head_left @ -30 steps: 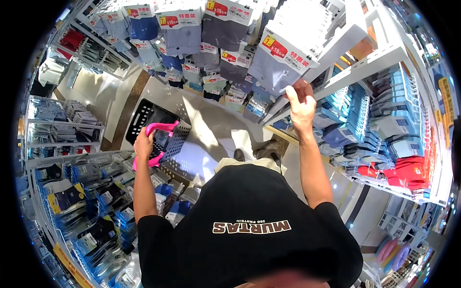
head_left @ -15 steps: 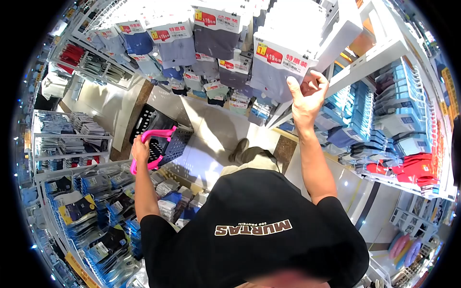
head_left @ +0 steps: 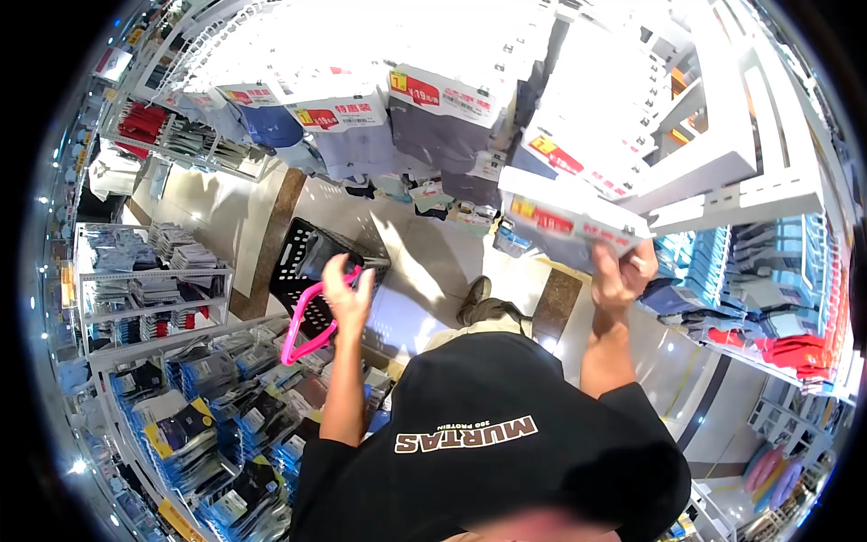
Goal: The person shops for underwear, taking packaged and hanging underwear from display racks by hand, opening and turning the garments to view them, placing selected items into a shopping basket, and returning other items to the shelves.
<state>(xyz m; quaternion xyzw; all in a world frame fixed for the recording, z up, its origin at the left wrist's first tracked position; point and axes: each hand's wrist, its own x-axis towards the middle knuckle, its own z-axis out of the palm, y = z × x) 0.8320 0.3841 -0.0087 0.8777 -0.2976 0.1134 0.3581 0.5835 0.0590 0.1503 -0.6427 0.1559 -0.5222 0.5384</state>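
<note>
Nearest you is your black T-shirt [head_left: 542, 388], its printed lettering running across the front. Your right hand [head_left: 625, 275] pinches the lower right part of a package [head_left: 562, 224], thumb in front; the package has a white card top with a yellow-and-red label and grey-blue fabric below. It is tilted, in front of the hanging packages [head_left: 438, 126], and you have it just beside a white metal bar [head_left: 736, 206].

Your left hand [head_left: 348, 298] is wide, thumb and fingers spread, at the pink handle [head_left: 298, 330] of a black basket [head_left: 291, 262]; whether skin and handle touch, you cannot tell. The basket is on the pale tiled floor [head_left: 424, 253], to the left of your shoe [head_left: 476, 294].

Lower left, a rack holds rows of packets [head_left: 203, 429]. At your right, blue packs [head_left: 686, 262] hang above red items [head_left: 799, 352]. Farther left there is a low white rack [head_left: 153, 316] with stacked packs, and beyond it more red items [head_left: 140, 126]. Far at lower right are pastel rings [head_left: 786, 474].
</note>
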